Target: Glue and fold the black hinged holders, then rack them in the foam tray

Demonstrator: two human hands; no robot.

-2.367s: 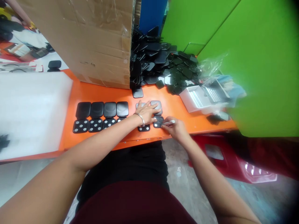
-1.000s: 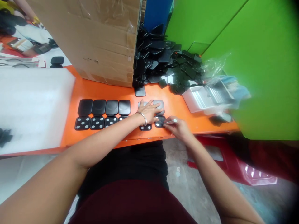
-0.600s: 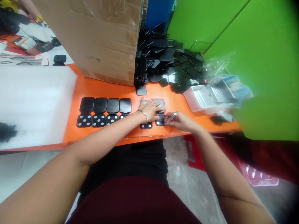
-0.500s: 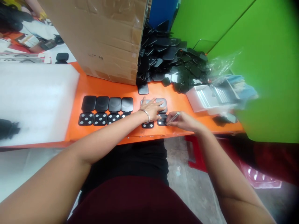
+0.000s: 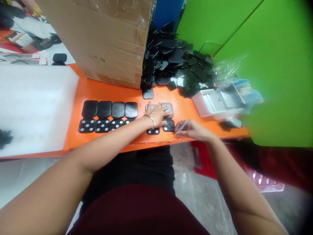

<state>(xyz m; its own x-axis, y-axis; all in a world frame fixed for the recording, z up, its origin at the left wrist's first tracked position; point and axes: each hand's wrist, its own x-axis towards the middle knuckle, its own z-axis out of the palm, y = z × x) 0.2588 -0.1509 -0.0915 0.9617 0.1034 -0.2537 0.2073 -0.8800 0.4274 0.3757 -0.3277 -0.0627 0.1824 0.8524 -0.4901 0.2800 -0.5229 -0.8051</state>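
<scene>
My left hand (image 5: pixel 157 117), with a bracelet at the wrist, lies with fingers spread across two opened black square compact cases. The right one of these, an opened compact case (image 5: pixel 168 126), has pale round dots on its lower half, partly under my fingertips. My right hand (image 5: pixel 192 129) is closed on a slim silvery piece (image 5: pixel 181 126), just right of that case; its exact kind cannot be made out. Further left is a row of opened compact cases (image 5: pixel 87 125), lids away from me and lower halves dotted silver. My left forearm hides part of the row.
A single black case (image 5: pixel 148 93) lies near a large heap of black cases (image 5: pixel 176 55). A cardboard box (image 5: pixel 102 39) stands behind the orange table (image 5: pixel 110 91). At right sits a white box (image 5: pixel 204 106) of thin flat pieces; at left, a white foam block (image 5: pixel 36 104).
My right hand has drawn slightly right, away from the rightmost case, with the silvery piece still in it. My left hand stays spread over the cases. The whole view has shifted slightly.
</scene>
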